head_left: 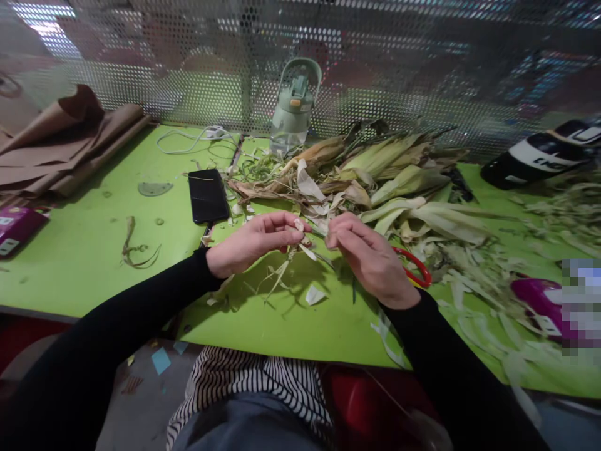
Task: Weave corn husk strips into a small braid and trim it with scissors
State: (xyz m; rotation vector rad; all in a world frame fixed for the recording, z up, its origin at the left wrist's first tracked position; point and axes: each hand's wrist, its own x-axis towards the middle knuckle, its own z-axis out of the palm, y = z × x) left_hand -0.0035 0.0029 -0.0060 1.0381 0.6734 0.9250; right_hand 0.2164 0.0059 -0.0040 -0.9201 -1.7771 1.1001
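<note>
Over the green table, my left hand (263, 241) pinches a small bundle of corn husk strips (307, 252) between thumb and fingers. Thin curled ends of it dangle below the fingertips. My right hand (373, 260) is closed in a pinch just to the right, where a thin green husk strand (319, 232) runs toward its fingertips; how the strand sits in the fingers is hidden. Behind both hands lies a heap of corn husks (375, 169), some green, some dry and brown. Red-handled scissors (416, 266) lie beside my right wrist, partly covered by it.
A black phone (208, 195) lies left of the husks, and a pale green bottle (293, 109) stands behind them. Folded brown paper (70, 150) is at the far left. Shredded husks (474, 275), a purple box (539, 307) and a black bottle (539, 156) occupy the right.
</note>
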